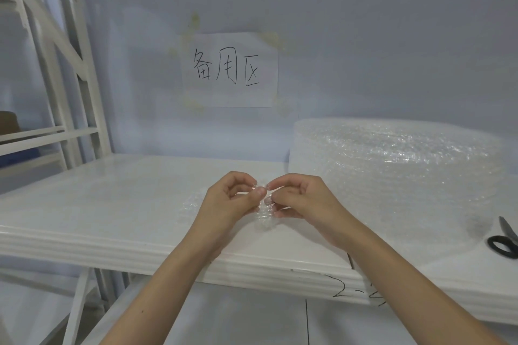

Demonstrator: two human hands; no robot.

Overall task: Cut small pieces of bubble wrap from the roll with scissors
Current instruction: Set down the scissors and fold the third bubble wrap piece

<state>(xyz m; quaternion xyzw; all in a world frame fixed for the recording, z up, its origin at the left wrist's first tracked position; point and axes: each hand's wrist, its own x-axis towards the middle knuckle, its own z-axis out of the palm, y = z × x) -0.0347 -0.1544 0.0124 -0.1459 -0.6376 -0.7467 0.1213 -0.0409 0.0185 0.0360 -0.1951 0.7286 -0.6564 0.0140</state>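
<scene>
A small clear piece of bubble wrap (265, 217) hangs between my two hands above the white shelf (126, 204). My left hand (228, 199) pinches its upper edge between thumb and fingertips. My right hand (301, 200) pinches the same edge just to the right, its fingertips almost touching the left ones. The big bubble wrap roll (392, 176) stands on its end at the right of the shelf. Black-handled scissors (504, 241) lie at the far right edge of the view, touched by neither hand. Another cut piece (189, 209) lies flat on the shelf, left of my left wrist.
A paper sign with handwritten characters (229, 70) is taped to the back wall. White shelf uprights (81, 78) stand at the left. The shelf's front edge (252, 263) runs under my forearms, with black marker writing (361, 293) on it.
</scene>
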